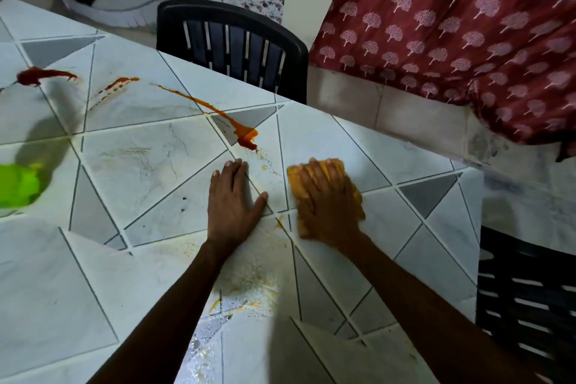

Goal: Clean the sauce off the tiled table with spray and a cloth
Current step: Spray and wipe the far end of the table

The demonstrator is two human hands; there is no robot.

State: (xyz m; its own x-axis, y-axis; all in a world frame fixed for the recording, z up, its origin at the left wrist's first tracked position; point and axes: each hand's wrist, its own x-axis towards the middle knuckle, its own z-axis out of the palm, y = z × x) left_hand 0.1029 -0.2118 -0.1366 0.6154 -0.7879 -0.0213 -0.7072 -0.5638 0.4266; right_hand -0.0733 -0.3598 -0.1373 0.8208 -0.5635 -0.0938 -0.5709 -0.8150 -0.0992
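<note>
Lying beneath the flat fingers of the right hand (327,207), the yellow cloth (295,183) is pressed to the tabletop (156,171). Ahead-left, the sauce streak (242,131) is seen slanting away leftward; its near end is closer to the flat, empty left hand (232,200).

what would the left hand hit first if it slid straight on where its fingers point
Most likely the sauce blob at the near end of the long streak; the left hand lies flat on the table, just short of it.
</note>
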